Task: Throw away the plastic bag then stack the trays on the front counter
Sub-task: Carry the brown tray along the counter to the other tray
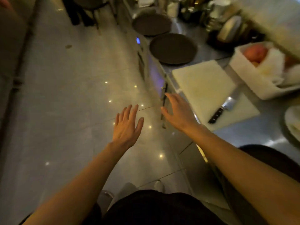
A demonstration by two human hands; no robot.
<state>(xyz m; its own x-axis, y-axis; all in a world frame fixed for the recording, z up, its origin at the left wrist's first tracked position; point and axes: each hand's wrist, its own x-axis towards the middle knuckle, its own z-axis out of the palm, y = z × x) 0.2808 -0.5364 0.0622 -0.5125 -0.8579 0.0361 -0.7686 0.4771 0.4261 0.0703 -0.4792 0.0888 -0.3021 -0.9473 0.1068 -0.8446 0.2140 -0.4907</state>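
Observation:
Two round dark trays lie on the steel counter [259, 132] at the right: a nearer tray [173, 48] and a farther tray [151, 24] behind it. Another dark round tray [276, 161] shows at the lower right, partly behind my right forearm. My left hand [127, 125] is open with fingers spread, over the floor. My right hand [176, 111] is open too, at the counter's front edge, well short of the trays. Neither hand holds anything. No plastic bag is in view.
A white cutting board [203, 85] with a black-handled knife [216, 115] lies on the counter next to my right hand. A white bin with fruit [253, 73] stands farther right. Bottles and a kettle crowd the back. A plate [292, 120] sits at the right edge. Glossy tiled floor [73, 95] lies to the left.

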